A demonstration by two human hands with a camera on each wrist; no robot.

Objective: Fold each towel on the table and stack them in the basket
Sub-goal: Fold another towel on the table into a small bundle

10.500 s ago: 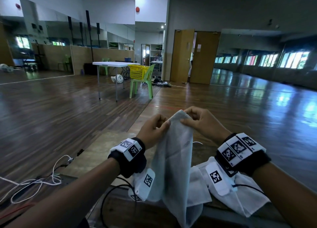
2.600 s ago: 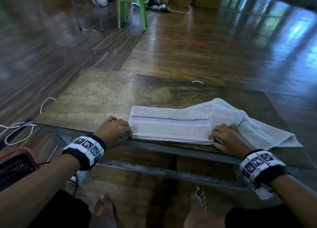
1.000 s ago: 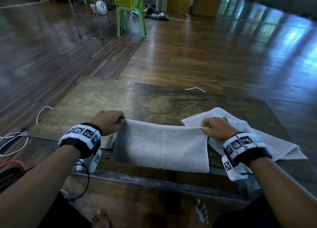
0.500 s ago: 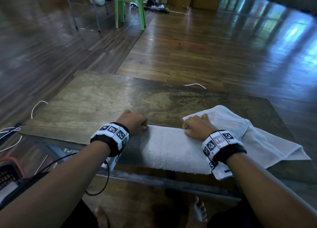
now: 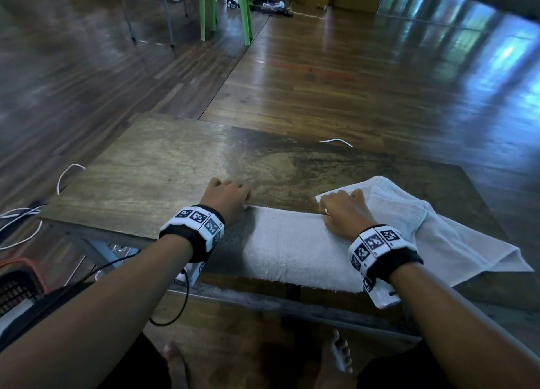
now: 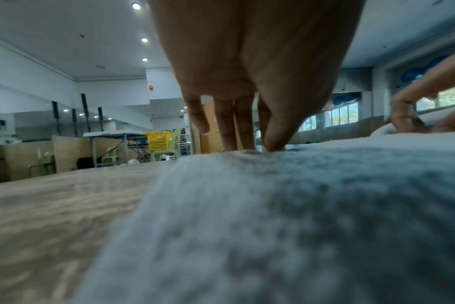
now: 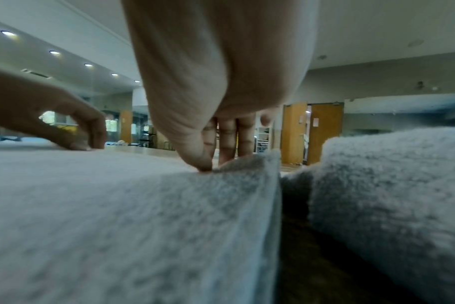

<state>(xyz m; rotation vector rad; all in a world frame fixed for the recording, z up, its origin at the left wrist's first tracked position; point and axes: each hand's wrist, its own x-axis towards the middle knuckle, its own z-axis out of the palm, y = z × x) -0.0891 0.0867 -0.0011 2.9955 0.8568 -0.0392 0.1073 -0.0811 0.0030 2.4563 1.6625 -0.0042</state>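
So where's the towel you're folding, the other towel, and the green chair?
folded towel (image 5: pixel 295 251), head view, middle of its top face
other towel (image 5: pixel 455 242), head view, its flat spread part
green chair (image 5: pixel 225 5), head view, its legs

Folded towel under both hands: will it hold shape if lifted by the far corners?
Probably not: the folded towel already droops over the table edge, so it's floppy. Looks light, thin terry. Left hand and right hand pinch its far edge.

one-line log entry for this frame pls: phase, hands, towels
phase: folding on table | left hand: pinches far edge of folded towel | right hand: pinches same edge | second towel: unfolded, beside right hand
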